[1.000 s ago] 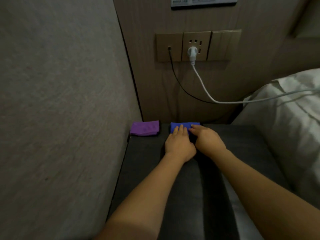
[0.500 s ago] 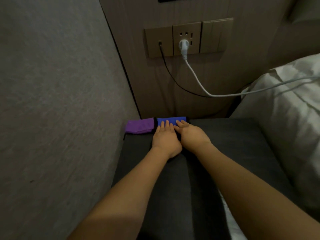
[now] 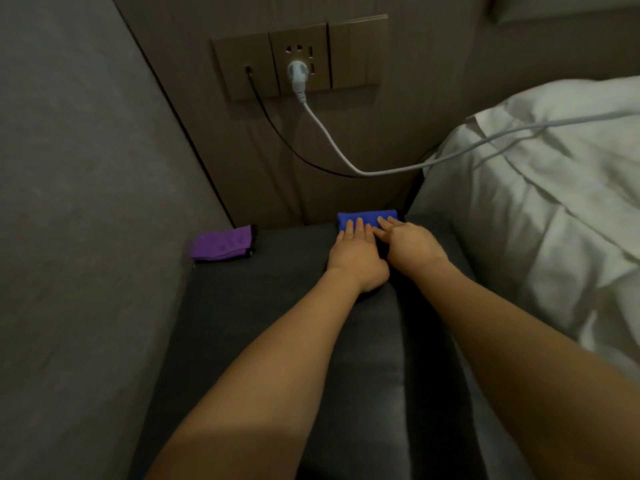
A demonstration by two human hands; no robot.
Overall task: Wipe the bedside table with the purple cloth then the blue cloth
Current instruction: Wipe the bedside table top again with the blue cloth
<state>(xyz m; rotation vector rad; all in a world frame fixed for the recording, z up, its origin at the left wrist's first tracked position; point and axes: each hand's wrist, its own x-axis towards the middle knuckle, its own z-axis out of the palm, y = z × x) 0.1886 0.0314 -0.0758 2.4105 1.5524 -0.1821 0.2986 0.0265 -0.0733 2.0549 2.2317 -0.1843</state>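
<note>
Blue cloth slid right, away from purple cloth — fingers flat, unclenched.

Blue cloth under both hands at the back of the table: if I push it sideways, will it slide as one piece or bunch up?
The blue cloth looks folded into a compact pad, so it probably slides whole under flat palms. Being soft fabric, it would likely flop open if lifted by one edge. The bedside table top looks smooth, so drag seems low.
</note>
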